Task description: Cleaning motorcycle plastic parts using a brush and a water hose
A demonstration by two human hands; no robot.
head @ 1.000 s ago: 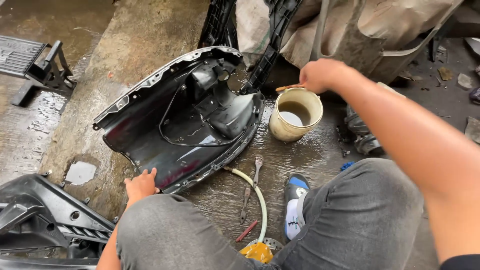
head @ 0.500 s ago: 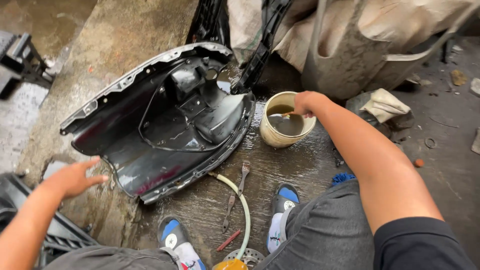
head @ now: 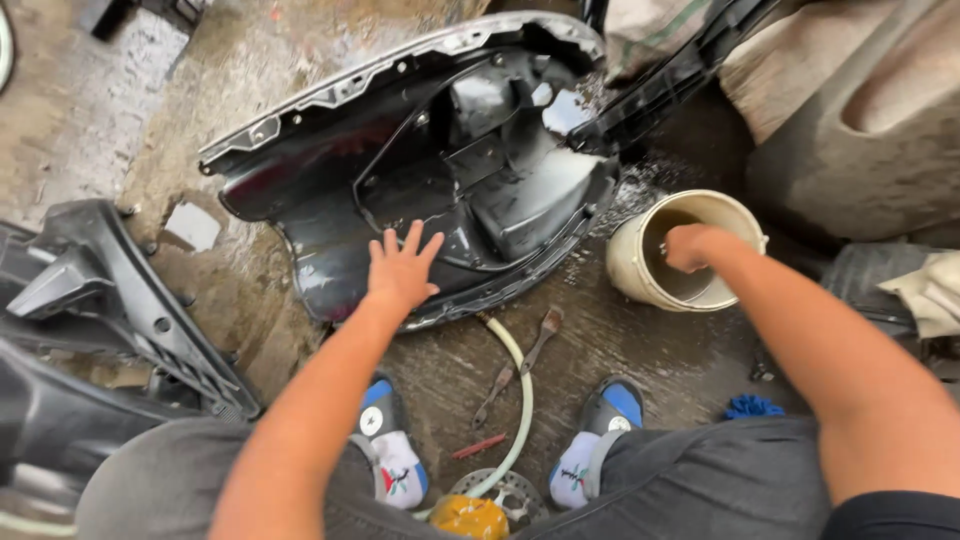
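Note:
My left hand (head: 402, 267) rests with fingers spread on the inner side of a large black plastic vehicle panel (head: 330, 175) lying on the wet concrete. My right hand (head: 692, 246) reaches down into a cream-coloured bucket (head: 628, 265) holding murky liquid, fingers closed; what it grips is hidden inside the bucket. The bucket stands just right of the panel's lower edge.
A pale hose (head: 518, 385), a pair of pliers (head: 520, 365) and a red stick (head: 478, 446) lie between my sandalled feet. Another black panel (head: 110, 300) lies at the left. Sacks and a grey moulded part (head: 860, 130) stand behind the bucket. A blue scrubber (head: 752, 406) lies near my right knee.
My left hand moved from the air at the left onto the panel. My right hand sank deeper into the bucket. The view shifted closer and to the left.

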